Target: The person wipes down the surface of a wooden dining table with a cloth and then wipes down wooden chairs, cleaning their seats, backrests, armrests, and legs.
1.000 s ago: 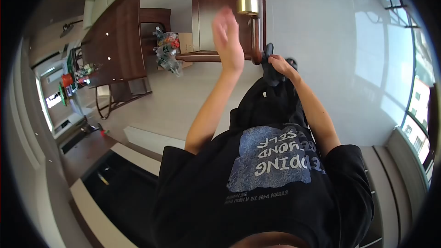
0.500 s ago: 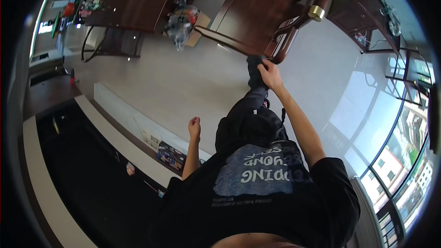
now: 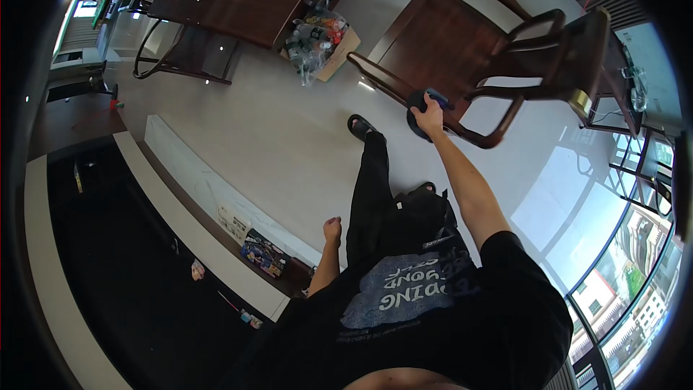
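My right hand [image 3: 432, 117] is closed on a dark rounded object [image 3: 419, 113], with a bluish part beside the fingers; what it is I cannot make out. It is in front of the seat of a brown wooden armchair [image 3: 451, 32], near the front rail. Low at my left side, my left hand [image 3: 332, 230] is curled closed with nothing visible in it, near the cabinet edge.
A dark wooden table [image 3: 238, 0] stands at the upper left. Beside it, a cardboard box [image 3: 341, 58] has a bag of plastic bottles [image 3: 310, 40]. A long cabinet with a black top [image 3: 123, 245] runs along the left. Windows [image 3: 624, 267] are at the right.
The view has swung, shifting the chair rightward and revealing more of it. My left hand, earlier raised with open fingers, has dropped to my side and closed. My right hand still holds the dark object.
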